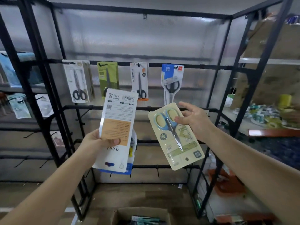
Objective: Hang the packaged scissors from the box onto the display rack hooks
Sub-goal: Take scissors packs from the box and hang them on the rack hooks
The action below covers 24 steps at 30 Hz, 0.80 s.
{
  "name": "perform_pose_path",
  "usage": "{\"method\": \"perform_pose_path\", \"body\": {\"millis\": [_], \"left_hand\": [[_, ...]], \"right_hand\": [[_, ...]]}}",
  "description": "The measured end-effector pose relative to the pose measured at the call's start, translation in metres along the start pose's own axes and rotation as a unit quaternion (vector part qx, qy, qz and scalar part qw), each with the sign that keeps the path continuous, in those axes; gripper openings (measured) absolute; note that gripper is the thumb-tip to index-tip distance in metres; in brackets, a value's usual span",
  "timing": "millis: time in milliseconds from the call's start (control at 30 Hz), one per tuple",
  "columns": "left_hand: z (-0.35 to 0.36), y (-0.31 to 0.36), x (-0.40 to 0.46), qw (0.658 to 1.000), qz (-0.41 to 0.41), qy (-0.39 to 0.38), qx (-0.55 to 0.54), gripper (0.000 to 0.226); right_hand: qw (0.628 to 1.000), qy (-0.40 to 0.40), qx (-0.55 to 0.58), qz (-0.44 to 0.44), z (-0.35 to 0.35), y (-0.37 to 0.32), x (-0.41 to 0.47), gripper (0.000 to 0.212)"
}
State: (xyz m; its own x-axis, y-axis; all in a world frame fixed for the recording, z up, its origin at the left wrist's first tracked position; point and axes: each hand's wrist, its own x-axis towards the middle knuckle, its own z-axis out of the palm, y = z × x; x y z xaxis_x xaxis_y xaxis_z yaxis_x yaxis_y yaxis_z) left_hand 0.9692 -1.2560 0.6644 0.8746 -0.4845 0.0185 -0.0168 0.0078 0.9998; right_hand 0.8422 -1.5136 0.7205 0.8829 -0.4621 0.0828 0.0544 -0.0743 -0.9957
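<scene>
My left hand [97, 140] grips a small stack of packaged scissors; the front one is a white pack [117, 120] with its printed back and an orange label facing me. My right hand [195, 120] pinches a cream blister pack of blue-handled scissors [176, 137], tilted, its handle end up. Both packs are held in front of the black display rack [146, 64]. On its top bar hang several packs: white [77, 82], green [108, 75], white-and-orange [139, 80] and blue-topped [172, 82]. The cardboard box [142, 216] sits below, with more packs inside.
Lower bars of the rack [162, 166] carry bare black hooks. A second black rack [24, 95] with hanging goods stands to the left. Shelves with cluttered stock [267, 117] lie to the right. Orange bags [227, 181] sit on the floor behind the rack's right leg.
</scene>
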Motion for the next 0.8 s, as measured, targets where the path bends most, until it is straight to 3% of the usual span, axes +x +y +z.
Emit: {"method": "perform_pose_path", "body": {"millis": [133,200,267,400,467,633,800], "left_hand": [[0.0,-0.017,0.008,0.999,-0.028,0.014,-0.036,0.03],[0.005,-0.024,0.012,0.998,-0.043,0.012,-0.048,0.028],[0.013,-0.031,0.014,0.997,-0.052,0.008,-0.061,0.026],[0.038,-0.041,0.013,0.989,-0.061,-0.003,-0.132,0.021],[0.052,-0.045,0.013,0.981,-0.083,-0.007,-0.174,0.017],[0.077,-0.049,0.027,0.972,-0.106,0.008,-0.208,0.033],[0.119,-0.033,0.047,0.974,-0.067,0.015,-0.216,0.02]], "right_hand": [[0.998,0.057,0.014,0.01,-0.004,0.017,0.002,0.071],[0.997,0.07,0.038,0.01,-0.004,0.023,0.003,0.043],[0.988,0.088,0.12,0.033,-0.003,0.026,0.004,0.025],[0.934,0.122,0.325,0.079,0.007,0.031,0.006,0.015],[0.915,0.145,0.365,0.089,0.014,0.035,0.009,0.013],[0.87,0.181,0.45,0.086,0.024,0.048,0.034,0.011],[0.878,0.182,0.436,0.07,0.011,0.066,0.07,0.03]]}}
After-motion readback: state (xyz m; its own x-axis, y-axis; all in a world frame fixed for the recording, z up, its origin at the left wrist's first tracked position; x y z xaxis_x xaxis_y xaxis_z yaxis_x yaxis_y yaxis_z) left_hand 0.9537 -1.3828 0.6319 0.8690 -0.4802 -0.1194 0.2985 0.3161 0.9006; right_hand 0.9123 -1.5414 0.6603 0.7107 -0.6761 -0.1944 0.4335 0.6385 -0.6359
